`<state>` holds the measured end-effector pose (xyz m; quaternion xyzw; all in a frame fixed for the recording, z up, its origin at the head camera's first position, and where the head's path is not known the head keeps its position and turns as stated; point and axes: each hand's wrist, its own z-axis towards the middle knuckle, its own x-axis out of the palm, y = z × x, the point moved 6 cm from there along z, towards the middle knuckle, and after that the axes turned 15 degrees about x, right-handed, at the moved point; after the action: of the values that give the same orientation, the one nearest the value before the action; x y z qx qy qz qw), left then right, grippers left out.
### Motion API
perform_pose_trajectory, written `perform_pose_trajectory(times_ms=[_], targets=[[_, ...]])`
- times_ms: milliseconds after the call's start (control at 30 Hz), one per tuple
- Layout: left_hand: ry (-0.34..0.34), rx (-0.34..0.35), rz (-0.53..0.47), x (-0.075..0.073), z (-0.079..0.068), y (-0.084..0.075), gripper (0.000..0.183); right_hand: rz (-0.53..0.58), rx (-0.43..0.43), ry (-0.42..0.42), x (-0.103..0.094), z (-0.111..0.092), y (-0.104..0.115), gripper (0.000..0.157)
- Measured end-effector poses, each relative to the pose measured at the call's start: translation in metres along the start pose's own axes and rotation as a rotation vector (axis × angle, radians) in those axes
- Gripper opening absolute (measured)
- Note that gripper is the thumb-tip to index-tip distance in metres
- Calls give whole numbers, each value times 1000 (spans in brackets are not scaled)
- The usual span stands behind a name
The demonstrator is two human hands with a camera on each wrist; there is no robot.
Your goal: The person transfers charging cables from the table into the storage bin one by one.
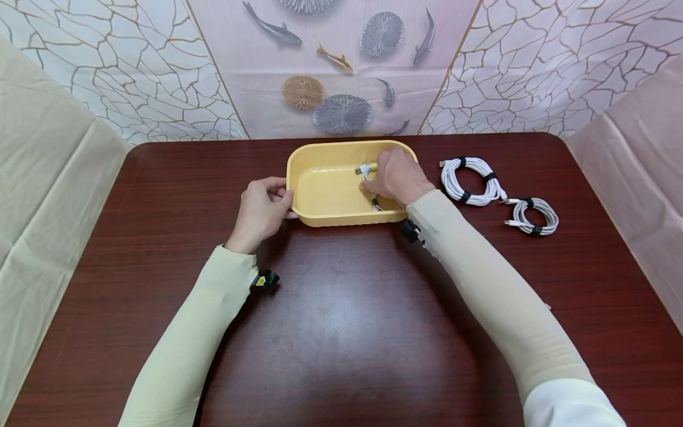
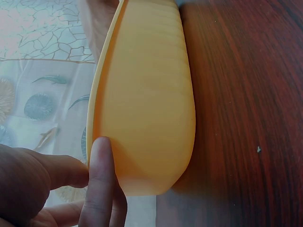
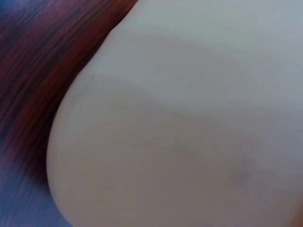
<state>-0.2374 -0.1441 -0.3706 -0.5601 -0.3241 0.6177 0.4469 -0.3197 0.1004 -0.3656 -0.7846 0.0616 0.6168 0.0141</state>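
Note:
A yellow plastic bin [image 1: 325,220] stands toward the back of the table. My left hand [image 1: 261,210] pinches its left end, thumb and fingers at the rim. In the left wrist view, the fingers [image 2: 100,182] lie against the outer wall of the bin [image 2: 147,94]. My right hand [image 1: 397,175] reaches into the bin's right part, fingers bent over a coiled white cable [image 1: 365,172] with the thumb at its side. A connector and a dark strap of the coil show beside the hand; the rest is hidden under it. A pale, blurred surface fills most of the right wrist view.
To the right of the bin lie a large coil of white cable [image 1: 449,185] with black straps and a smaller grey-white coil [image 1: 549,216]. They lie close together on the dark red wooden table [image 1: 331,332]. A patterned cloth backdrop [image 1: 341,59] rises behind the table.

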Motion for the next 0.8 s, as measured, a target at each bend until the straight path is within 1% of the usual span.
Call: perform_pose_trajectory(times_ms=[267, 500, 800], targets=[[-1, -6, 0, 1, 1, 0, 33, 33, -5, -26, 0, -1, -2, 36], [5, -1, 10, 1, 0, -1, 33, 30, 8, -44, -1, -1, -4, 37], [4, -1, 1, 0, 0, 0, 34, 22, 32, -18, 0, -2, -5, 43]])
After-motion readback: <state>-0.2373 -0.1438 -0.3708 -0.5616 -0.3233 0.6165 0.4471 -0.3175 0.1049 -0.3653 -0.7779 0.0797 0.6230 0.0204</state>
